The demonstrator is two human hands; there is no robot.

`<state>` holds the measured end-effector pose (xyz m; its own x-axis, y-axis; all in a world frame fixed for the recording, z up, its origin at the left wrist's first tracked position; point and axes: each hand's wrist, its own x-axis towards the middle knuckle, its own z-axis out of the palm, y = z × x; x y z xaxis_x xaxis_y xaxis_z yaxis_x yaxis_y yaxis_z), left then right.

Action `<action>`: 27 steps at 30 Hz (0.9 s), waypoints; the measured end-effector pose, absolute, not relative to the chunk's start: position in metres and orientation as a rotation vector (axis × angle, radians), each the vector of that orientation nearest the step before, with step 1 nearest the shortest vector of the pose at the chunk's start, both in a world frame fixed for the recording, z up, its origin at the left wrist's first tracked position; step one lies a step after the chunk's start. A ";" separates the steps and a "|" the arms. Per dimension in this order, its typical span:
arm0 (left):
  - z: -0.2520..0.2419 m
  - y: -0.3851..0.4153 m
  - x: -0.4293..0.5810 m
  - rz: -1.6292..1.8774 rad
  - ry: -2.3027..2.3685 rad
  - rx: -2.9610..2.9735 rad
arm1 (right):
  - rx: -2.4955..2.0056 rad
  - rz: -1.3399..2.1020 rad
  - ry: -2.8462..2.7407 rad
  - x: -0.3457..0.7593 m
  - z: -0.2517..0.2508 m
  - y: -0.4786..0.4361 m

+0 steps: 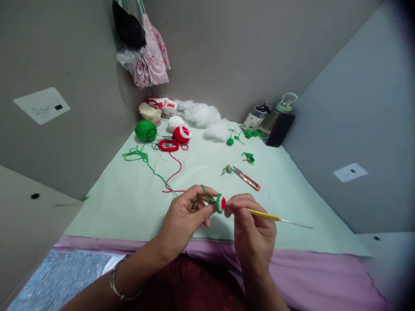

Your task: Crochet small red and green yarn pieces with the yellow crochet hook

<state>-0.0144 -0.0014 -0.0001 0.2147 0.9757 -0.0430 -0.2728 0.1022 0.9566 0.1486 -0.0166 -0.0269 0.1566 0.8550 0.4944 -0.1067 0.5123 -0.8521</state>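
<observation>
Left hand (184, 216): fingers curled in, thumb and forefinger pinching the crochet piece (221, 203) at its edge; green yarn (156, 174) is looped over the forefinger.
Right hand (251, 224): closed round the crochet hook (275, 218), gripping the yellow handle near its front, with the metal tail pointing out to the right. The tip is hidden at the piece.
Crochet piece: a small round cap with a red centre, then white, then a green rim. It is held in the air between both hands, nearer the person than the scissors (247, 178) and a little left of them.
Handling: probably very light, soft and squashy. A gentle pinch at the rim looks right, as a hard squeeze would flatten it and a tug on the strand might loosen stitches.
Crochet hook: likely stiff, thin and smooth, best held by the handle.
Green yarn: trails left of the scissors to the green ball (145, 131), well beyond them.
</observation>
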 end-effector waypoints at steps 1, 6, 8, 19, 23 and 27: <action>0.000 -0.002 -0.014 1.128 0.895 1.046 | -0.772 0.798 -1.222 0.149 -0.027 -0.017; -0.001 -0.004 -0.014 1.156 0.947 1.101 | -0.803 0.778 -1.229 0.150 -0.029 -0.017; -0.003 -0.004 -0.014 1.166 0.948 1.117 | -0.815 0.764 -1.240 0.150 -0.028 -0.017; -0.003 -0.006 -0.014 1.186 0.923 1.140 | -0.817 0.781 -1.236 0.151 -0.026 -0.017; -0.003 -0.007 -0.015 1.174 0.937 1.144 | -0.812 0.796 -1.244 0.151 -0.026 -0.017; -0.003 -0.007 -0.015 1.174 0.936 1.149 | -0.801 0.796 -1.238 0.151 -0.028 -0.016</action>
<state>-0.0150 -0.0072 -0.0032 0.1710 0.9849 0.0258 -0.1936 0.0079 0.9810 0.1512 -0.0163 -0.0277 0.1476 0.8624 0.4843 -0.0821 0.4986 -0.8629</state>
